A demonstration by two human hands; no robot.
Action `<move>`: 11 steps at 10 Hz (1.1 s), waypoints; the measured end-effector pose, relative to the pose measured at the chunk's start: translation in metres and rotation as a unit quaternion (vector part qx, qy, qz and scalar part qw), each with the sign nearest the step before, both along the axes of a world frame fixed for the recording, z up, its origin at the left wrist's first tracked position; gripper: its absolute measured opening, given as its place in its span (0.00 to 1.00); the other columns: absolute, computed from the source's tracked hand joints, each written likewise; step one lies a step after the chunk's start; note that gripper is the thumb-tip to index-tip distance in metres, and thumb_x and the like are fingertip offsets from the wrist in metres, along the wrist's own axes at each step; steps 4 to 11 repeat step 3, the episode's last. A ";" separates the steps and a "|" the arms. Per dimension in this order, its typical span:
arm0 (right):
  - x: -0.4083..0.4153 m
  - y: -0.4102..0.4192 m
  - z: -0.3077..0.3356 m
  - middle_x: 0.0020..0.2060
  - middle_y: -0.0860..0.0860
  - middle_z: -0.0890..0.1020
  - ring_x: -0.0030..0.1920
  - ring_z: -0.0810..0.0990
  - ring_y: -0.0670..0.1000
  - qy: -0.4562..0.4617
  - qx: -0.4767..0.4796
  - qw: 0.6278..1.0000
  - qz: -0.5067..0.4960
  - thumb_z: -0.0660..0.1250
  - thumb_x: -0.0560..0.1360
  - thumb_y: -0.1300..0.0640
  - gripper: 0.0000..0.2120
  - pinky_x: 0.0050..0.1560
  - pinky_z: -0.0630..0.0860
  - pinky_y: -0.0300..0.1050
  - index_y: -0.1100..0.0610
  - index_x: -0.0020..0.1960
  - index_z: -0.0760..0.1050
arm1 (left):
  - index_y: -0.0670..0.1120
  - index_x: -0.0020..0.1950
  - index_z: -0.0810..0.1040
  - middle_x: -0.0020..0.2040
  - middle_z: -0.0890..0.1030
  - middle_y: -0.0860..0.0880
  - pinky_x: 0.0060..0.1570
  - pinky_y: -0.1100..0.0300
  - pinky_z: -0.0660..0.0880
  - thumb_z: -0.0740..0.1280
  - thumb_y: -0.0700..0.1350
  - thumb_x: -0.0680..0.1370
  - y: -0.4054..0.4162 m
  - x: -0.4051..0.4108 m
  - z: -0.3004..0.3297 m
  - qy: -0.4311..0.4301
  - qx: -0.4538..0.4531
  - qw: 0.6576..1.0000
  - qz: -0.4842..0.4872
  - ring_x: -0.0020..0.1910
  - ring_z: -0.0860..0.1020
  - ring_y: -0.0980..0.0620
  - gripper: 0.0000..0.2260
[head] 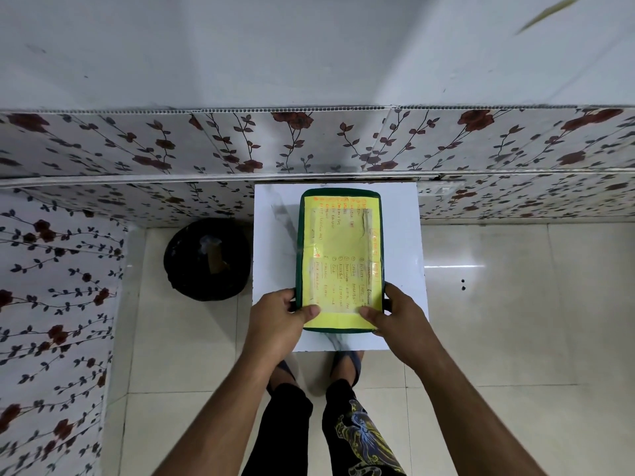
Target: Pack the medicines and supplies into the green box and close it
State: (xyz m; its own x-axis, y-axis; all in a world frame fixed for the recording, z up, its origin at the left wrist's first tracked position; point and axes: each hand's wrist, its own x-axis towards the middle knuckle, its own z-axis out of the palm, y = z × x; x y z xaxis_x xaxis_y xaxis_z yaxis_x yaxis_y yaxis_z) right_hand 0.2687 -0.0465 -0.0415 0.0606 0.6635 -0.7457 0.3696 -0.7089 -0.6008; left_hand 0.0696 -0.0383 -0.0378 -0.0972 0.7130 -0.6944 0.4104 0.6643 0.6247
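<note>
The green box (pixel 298 255) stands on a small white table (pixel 271 269), its lid down. A yellow handwritten sheet (pixel 343 242) is taped over the lid. My left hand (pixel 278 317) grips the box's near left corner, thumb lying on the lid. My right hand (pixel 400 316) holds the near right corner the same way, fingers wrapped around the side by a dark latch. No medicines or supplies are in view; the inside of the box is hidden.
A black bin (pixel 206 259) with a bag liner sits on the tiled floor left of the table. Floral-patterned wall panels (pixel 309 146) run behind the table and along the left. My feet in sandals (pixel 347 364) stand at the table's near edge.
</note>
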 end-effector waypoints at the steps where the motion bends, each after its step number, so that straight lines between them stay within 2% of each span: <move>1: 0.002 0.002 0.000 0.61 0.49 0.80 0.57 0.80 0.53 -0.006 -0.006 1.000 0.021 0.69 0.77 0.55 0.22 0.60 0.79 0.56 0.51 0.69 0.70 | 0.48 0.57 0.83 0.51 0.86 0.51 0.55 0.52 0.79 0.74 0.44 0.73 0.000 0.000 -0.001 -0.003 -0.008 1.000 0.004 0.49 0.83 0.53 0.12; 2: 0.001 0.004 0.002 0.63 0.51 0.79 0.57 0.80 0.53 -0.005 -0.011 0.999 0.035 0.70 0.77 0.54 0.23 0.59 0.79 0.53 0.52 0.70 0.69 | 0.48 0.56 0.83 0.51 0.86 0.50 0.55 0.49 0.79 0.74 0.46 0.73 0.001 -0.001 0.000 -0.014 -0.023 1.000 -0.003 0.50 0.83 0.51 0.12; 3: 0.005 0.008 0.027 0.68 0.52 0.76 0.63 0.77 0.54 -0.083 0.016 0.994 0.066 0.70 0.76 0.49 0.32 0.58 0.75 0.46 0.52 0.76 0.62 | 0.46 0.63 0.78 0.58 0.82 0.49 0.60 0.52 0.76 0.74 0.50 0.73 0.001 -0.001 0.023 -0.005 -0.042 0.999 -0.023 0.58 0.80 0.48 0.20; 11: 0.005 0.008 0.027 0.68 0.52 0.76 0.63 0.77 0.54 -0.083 0.016 0.994 0.066 0.70 0.76 0.49 0.32 0.58 0.75 0.46 0.52 0.76 0.62 | 0.46 0.63 0.78 0.58 0.82 0.49 0.60 0.52 0.76 0.74 0.50 0.73 0.001 -0.001 0.023 -0.005 -0.042 0.999 -0.023 0.58 0.80 0.48 0.20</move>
